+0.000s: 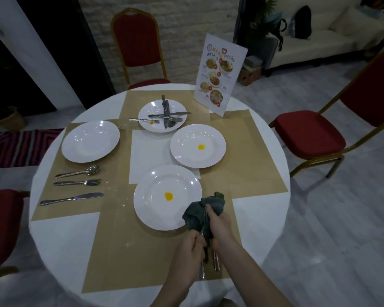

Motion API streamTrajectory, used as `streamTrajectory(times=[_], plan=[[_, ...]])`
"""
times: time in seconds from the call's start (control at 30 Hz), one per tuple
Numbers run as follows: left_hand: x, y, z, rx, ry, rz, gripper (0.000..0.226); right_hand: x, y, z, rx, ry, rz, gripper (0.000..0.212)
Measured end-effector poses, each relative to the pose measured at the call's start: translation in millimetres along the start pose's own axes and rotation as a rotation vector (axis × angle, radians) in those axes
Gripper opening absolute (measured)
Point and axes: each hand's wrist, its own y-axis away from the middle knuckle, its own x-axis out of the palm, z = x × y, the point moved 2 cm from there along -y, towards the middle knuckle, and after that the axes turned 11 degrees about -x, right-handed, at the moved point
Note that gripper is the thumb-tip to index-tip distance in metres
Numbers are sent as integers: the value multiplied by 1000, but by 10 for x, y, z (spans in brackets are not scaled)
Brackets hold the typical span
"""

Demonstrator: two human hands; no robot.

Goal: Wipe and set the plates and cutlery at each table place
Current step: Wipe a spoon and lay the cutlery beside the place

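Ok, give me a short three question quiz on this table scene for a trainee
1. True or false: the left plate is clean, with spoon, fork and knife laid beside it.
2. How many plates show a yellow spot?
3. What does the right hand grip? A) the menu stand B) a dark cloth C) a spoon

Key: 1 true. 2 three: near plate, right plate, far plate. 3 B.
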Motion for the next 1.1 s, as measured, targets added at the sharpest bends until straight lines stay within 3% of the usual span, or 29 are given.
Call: streamTrajectory(times=[0.1,0.2,0.37,0.5,0.63,0.73,0.93,1.1], plan=[[-94,22,-40,-22,15,27,28,-34,-112,34,-307,370,-44,26],[-173,35,-107,-48,49,70,27,-53,-136,107,-409,486,-58,30],[-338,157,-209,18,86,55,26,-442,-450,293,-289,429,-212,29],[-428,88,-237,32,120,5,26,-519,-315,443,-201,177,136,28],[-270,17,-180,-4,-11,153,22,-297,-33,213,-81,117,422,41],[-210,18,-164,48,-42,201,24,-220,106,171,-15,82,387,35],[-124,-56,-135,55,5,81,34,-198,256,158,-147,146,392,25],[-28,5,-106,55,23,106,31,-278,169,237,-79,28,195,15]])
